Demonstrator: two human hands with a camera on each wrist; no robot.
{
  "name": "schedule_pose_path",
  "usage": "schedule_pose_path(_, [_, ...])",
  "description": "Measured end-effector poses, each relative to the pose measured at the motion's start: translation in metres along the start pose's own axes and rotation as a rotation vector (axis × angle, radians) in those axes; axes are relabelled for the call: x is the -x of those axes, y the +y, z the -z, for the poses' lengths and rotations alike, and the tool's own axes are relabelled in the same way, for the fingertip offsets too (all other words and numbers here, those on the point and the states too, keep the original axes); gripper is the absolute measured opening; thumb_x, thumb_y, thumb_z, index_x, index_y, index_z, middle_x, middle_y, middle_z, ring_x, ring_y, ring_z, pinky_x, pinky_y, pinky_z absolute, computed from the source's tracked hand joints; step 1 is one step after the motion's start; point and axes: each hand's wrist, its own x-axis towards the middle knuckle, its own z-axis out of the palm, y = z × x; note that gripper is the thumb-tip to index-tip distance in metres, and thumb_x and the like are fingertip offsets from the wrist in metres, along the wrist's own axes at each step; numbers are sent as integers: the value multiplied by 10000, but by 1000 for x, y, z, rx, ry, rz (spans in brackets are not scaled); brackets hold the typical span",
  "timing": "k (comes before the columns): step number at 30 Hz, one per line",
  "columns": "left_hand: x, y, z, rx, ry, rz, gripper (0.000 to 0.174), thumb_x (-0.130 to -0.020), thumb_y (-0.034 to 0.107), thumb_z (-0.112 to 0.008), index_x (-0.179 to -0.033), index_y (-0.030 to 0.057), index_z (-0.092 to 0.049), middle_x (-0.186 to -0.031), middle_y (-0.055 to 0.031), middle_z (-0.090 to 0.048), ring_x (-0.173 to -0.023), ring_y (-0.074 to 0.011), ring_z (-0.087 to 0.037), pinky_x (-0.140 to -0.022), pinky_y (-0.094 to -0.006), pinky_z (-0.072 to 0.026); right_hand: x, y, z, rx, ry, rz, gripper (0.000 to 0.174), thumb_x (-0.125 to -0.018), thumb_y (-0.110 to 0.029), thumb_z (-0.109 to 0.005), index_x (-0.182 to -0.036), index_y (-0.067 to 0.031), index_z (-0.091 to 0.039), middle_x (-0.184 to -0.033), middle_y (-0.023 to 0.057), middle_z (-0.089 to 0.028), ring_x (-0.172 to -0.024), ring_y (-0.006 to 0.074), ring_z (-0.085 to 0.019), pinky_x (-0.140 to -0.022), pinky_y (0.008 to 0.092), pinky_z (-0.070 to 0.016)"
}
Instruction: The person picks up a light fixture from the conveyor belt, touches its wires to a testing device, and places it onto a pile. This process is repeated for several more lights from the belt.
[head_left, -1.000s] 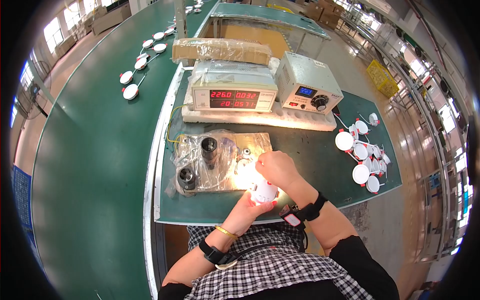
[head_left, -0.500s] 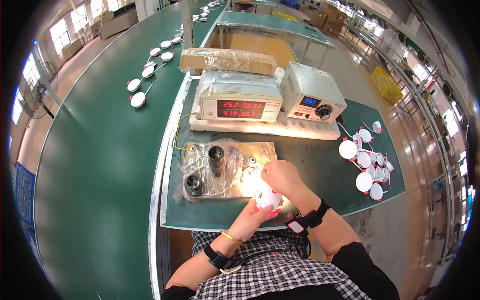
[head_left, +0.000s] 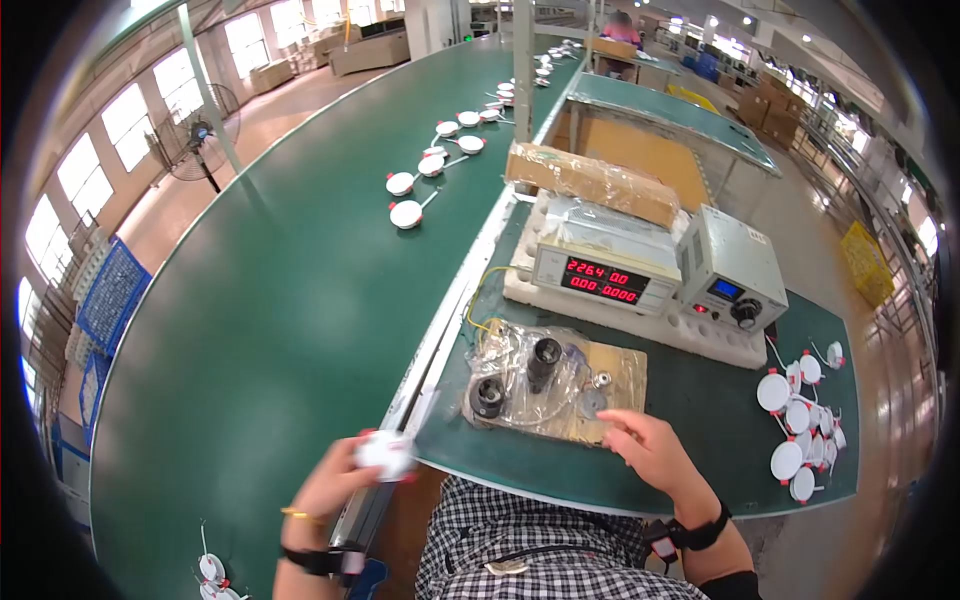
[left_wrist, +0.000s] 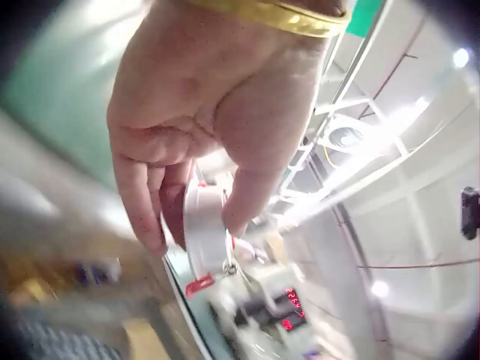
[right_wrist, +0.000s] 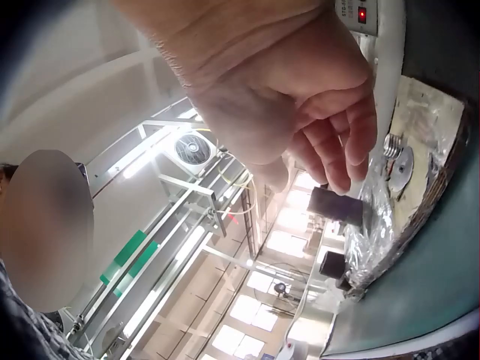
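In the head view my left hand (head_left: pixel 332 482) holds a white round downlight (head_left: pixel 386 456) over the seam between the long green belt and the worktable. The left wrist view shows the thumb on one face of the downlight (left_wrist: pixel 206 232) and the fingers on the other, with a red spring clip at its rim. My right hand (head_left: pixel 648 450) is empty, fingers loosely bent, above the front right corner of a wooden test board (head_left: pixel 625 375). Two black lamp sockets (head_left: pixel 545 362) and metal contacts (head_left: pixel 602 380) are on that board, partly under clear plastic.
Behind the board stand a power meter (head_left: pixel 605 280) with red digits and a grey regulator box (head_left: pixel 733 275) with a knob. Several downlights (head_left: pixel 797 416) are heaped at the table's right. More lie along the green belt (head_left: pixel 300 330), a few at its near end (head_left: pixel 212 570).
The glow at the board has gone out and the meter's lower readings have dropped to zero. My left hand has carried the downlight left, away from the board; my right hand has let go.
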Motion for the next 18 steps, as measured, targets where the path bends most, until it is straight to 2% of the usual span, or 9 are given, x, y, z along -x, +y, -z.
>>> schedule_pose_path(1, [28, 27, 22, -124, 193, 175, 572, -814, 111, -670, -1311, -33, -427, -1184, -153, -590, -1075, -241, -595, -880, -356, -505, 3, 4, 3, 10, 14, -11, 292, -892, -215, -615, -1124, -40, -641, -863, 100, -658, -719, 152, -608, -665, 277, -483])
schedule_pose_path(3, [56, 36, 76, -1097, 408, 321, 468, -804, 155, -685, -1205, -32, -532, -1164, -171, -610, -1059, -293, -597, -931, -383, -469, 8, 12, 8, 13, 25, -16, 291, -884, -202, -624, -1126, -42, -641, -861, 90, -653, -707, 147, -598, -656, 273, -480])
schedule_pose_path(4, [50, 45, 79, -1099, 421, 321, 468, -804, 155, -685, -1205, -32, -532, -1164, -171, -610, -1059, -293, -597, -931, -383, -469, 8, 15, 10, -1, 34, -35, 281, -881, -187, -626, -1119, -40, -644, -838, 83, -643, -690, 136, -583, -645, 262, -472])
schedule_pose_path(6, [23, 79, 84, -1241, 762, -208, 409, -813, 204, -685, -1141, -18, -583, -1174, -184, -601, -1096, -336, -566, -969, -392, -435, 6, 25, 12, -14, 54, -23, 266, -873, -162, -625, -1102, -29, -646, -799, 63, -622, -656, 113, -548, -615, 242, -452])
schedule_pose_path(9, [-99, 129, 50, -1093, 617, -604, 376, -847, 204, -657, -1157, 9, -571, -1194, -178, -589, -1137, -329, -541, -981, -387, -423, -2, 26, 17, 12, 61, -120, 259, -870, -148, -620, -1094, -21, -646, -790, 61, -616, -659, 111, -545, -617, 237, -450])
schedule_pose_path(12, [-266, 117, 59, -1120, 570, -577, 641, -801, 261, -711, -1330, 22, -438, -1372, -210, -446, -1271, -369, -423, -1046, -406, -381, -11, 21, 25, 83, 121, -79, 247, -868, -116, -598, -1079, 3, -645, -808, 66, -641, -690, 116, -594, -638, 241, -471])
schedule_pose_path(14, [-362, 112, 69, -1124, 610, -496, 817, -752, 326, -760, -1417, 92, -348, -1450, -216, -347, -1333, -409, -328, -1072, -446, -352, -13, 25, 33, 156, 155, -77, 243, -851, -94, -592, -1057, 23, -650, -808, 72, -660, -695, 109, -629, -637, 231, -490])
schedule_pose_path(15, [-385, 123, 65, -1116, 589, -506, 817, -752, 326, -760, -1417, 92, -348, -1450, -216, -347, -1333, -409, -328, -1072, -446, -352, -14, 27, 36, 163, 172, -92, 243, -851, -94, -592, -1057, 23, -650, -808, 72, -660, -695, 109, -629, -637, 231, -490])
schedule_pose_path(18, [-448, 136, 62, -1289, 723, -297, 868, -722, 399, -781, -1445, 238, -330, -1471, -193, -327, -1352, -430, -289, -1063, -507, -346, -17, 30, 44, 113, 235, -225, 239, -846, -90, -588, -1049, 19, -654, -808, 89, -668, -700, 114, -646, -635, 237, -501])
